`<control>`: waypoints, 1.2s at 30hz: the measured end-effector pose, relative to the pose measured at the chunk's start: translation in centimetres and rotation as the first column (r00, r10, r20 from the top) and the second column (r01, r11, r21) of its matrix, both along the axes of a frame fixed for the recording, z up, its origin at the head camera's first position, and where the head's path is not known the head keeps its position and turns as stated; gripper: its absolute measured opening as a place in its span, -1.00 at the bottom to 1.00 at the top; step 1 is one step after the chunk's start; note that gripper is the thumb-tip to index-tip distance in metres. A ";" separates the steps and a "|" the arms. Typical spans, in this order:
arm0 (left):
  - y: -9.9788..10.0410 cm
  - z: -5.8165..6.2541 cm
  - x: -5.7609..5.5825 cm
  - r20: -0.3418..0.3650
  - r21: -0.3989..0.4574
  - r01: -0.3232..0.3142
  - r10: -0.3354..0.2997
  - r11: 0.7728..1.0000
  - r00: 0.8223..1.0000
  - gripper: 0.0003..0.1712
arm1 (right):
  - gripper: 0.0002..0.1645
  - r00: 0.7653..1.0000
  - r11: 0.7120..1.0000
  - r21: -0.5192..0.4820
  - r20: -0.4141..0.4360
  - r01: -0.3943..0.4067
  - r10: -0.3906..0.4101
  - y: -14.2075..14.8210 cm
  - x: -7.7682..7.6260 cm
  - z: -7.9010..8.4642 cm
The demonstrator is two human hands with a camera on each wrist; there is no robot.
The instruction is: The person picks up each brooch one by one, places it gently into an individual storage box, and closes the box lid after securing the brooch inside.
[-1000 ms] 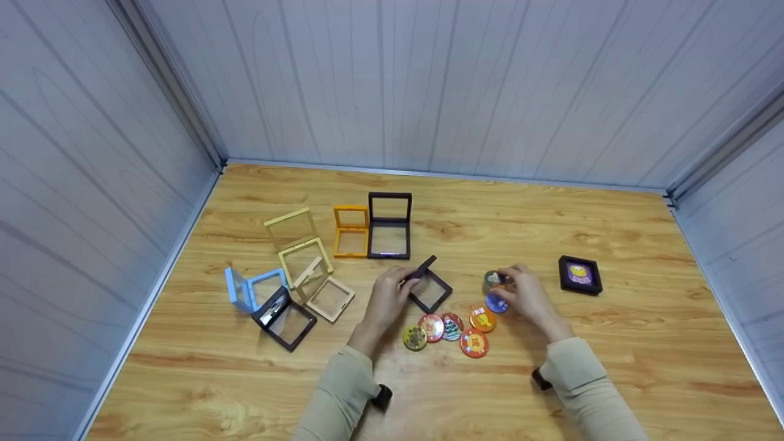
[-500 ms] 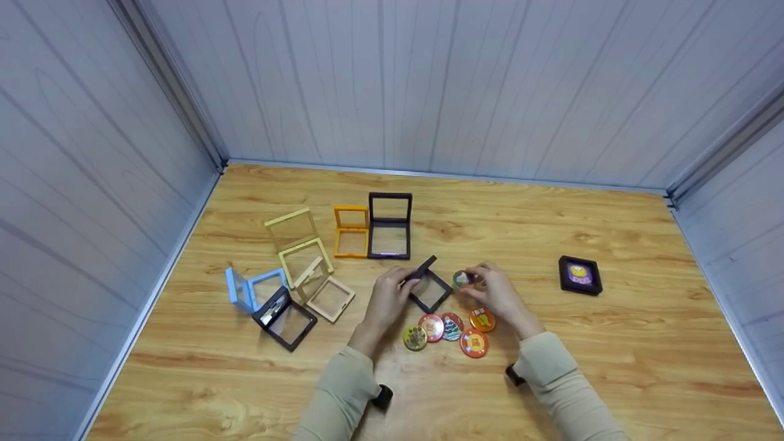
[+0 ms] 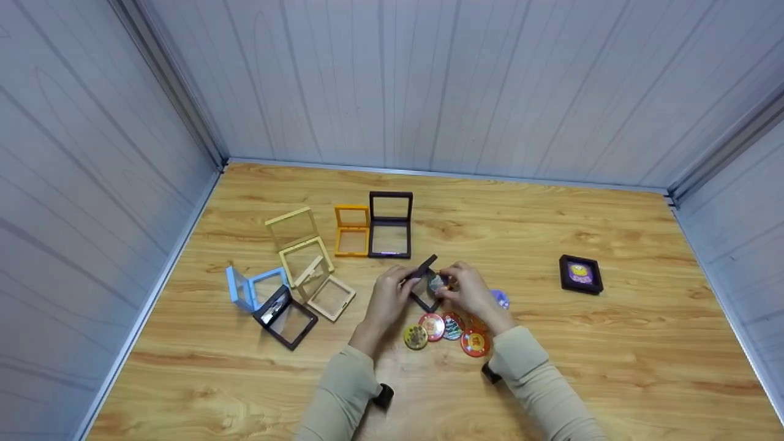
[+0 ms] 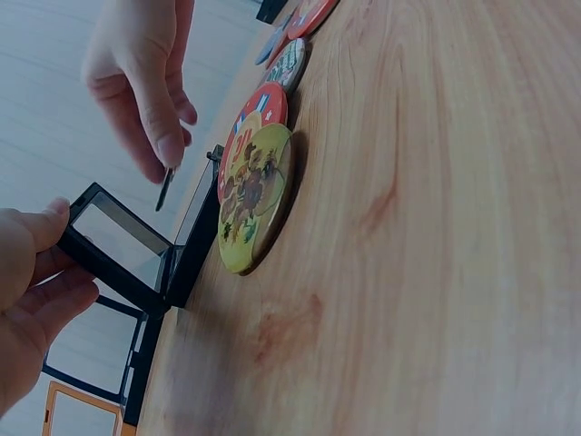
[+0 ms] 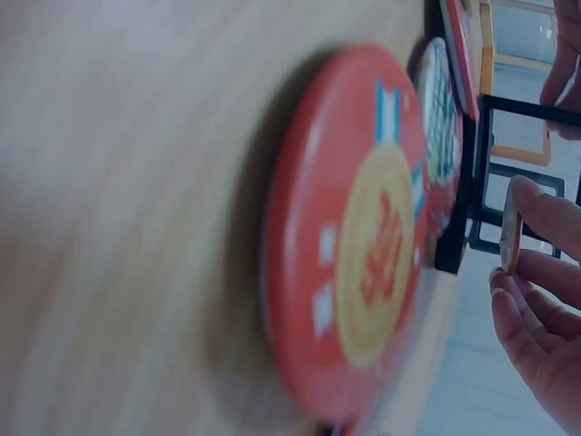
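Observation:
In the head view my left hand [image 3: 386, 297] grips the raised lid of a small black display frame [image 3: 427, 264], which stands hinged apart on the table. The thumb and fingertips pinch that lid's edge in the left wrist view. My right hand [image 3: 473, 293] pinches a round greenish button badge [image 3: 435, 283] over the frame's lower half. Seen edge-on in the right wrist view, the badge [image 5: 511, 234] sits between thumb and fingers. Nearer me lie a yellow sunflower badge [image 3: 416, 337], a pink-red badge [image 3: 432, 327], a tree badge [image 3: 453, 326] and a red badge [image 3: 474, 342].
Left of the hands stand opened frames: black [image 3: 391, 255], orange [image 3: 352, 255], yellow [image 3: 324, 254], cream [image 3: 331, 318], blue [image 3: 239, 289] and another black frame [image 3: 291, 346]. A purple-blue badge [image 3: 500, 299] lies beside the right wrist. Rightward sits a closed black frame [image 3: 580, 288] holding a purple badge.
My right hand has carried the greenish badge leftward from beside the purple-blue badge to over the small black frame. My left hand keeps its hold on the lid.

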State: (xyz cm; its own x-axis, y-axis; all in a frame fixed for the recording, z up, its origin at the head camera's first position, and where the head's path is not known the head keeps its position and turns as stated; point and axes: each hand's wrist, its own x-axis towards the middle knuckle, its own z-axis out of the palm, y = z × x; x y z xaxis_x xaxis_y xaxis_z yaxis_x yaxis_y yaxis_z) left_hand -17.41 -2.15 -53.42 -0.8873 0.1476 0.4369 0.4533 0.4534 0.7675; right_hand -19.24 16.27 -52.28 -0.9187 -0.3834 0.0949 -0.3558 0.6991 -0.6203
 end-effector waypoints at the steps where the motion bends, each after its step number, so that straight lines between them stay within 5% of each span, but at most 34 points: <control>1: 0.0 0.0 0.0 0.002 0.001 0.001 -0.001 1.000 1.000 -0.78 | -0.52 1.000 1.000 0.009 0.005 0.001 -0.001 -0.2 0.0 -0.1; 11: 0.0 0.1 0.0 -0.008 0.014 0.018 -0.018 1.000 1.000 -0.77 | -0.59 0.998 1.000 0.030 0.064 -0.002 0.001 -1.3 -0.2 -0.6; 20: 0.0 0.1 0.1 -0.007 0.017 0.014 -0.014 1.000 1.000 -0.77 | -0.62 0.999 0.998 0.053 -0.009 -0.044 0.044 -1.8 -0.4 -0.7; 27: -0.1 -0.2 -0.1 -0.078 0.028 0.031 -0.028 0.999 0.997 -0.76 | -0.61 0.994 0.994 0.085 -0.081 -0.070 0.077 -2.0 -0.5 -1.0; 32: -0.2 -0.3 0.0 -0.111 0.030 0.032 -0.028 0.999 0.993 -0.73 | -0.56 0.996 0.994 0.088 -0.054 -0.064 0.069 -2.0 -0.5 -1.0; 36: -0.1 -0.2 0.0 -0.066 0.019 0.025 -0.024 1.000 0.998 -0.75 | -0.56 0.999 0.996 0.072 -0.019 -0.047 0.049 -1.7 -0.5 -0.7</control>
